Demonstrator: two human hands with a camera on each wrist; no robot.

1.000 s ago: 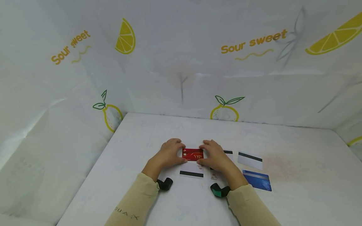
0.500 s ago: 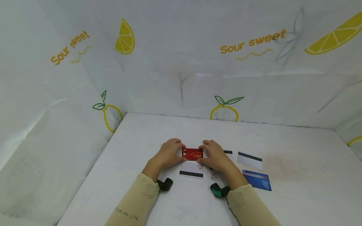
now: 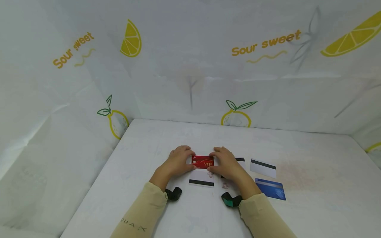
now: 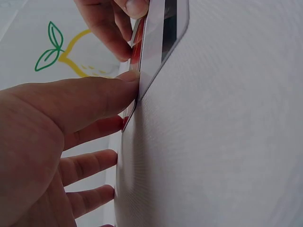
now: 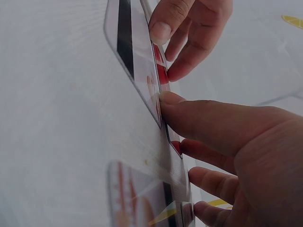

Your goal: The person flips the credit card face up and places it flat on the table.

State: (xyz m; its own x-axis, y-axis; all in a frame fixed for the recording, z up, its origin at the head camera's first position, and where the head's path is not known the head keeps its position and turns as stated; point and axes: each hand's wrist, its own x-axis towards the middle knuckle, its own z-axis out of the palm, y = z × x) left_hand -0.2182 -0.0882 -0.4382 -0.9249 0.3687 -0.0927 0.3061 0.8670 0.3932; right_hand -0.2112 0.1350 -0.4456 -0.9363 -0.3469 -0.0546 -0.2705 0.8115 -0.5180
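A screened booth (image 3: 32,138), building type unclear: lemon-printed sheeting (image 3: 166,76) walls the white table (image 3: 321,188) beyond and left of the fingers (image 4: 90,166).

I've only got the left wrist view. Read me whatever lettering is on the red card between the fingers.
Observer: In the head view, the red card has "VIP" printed in gold.
Operator: Now name a card lying off to the right of the right hand.
Observer: A blue card lies there on the white tabletop, partly behind the forearm in the head view.
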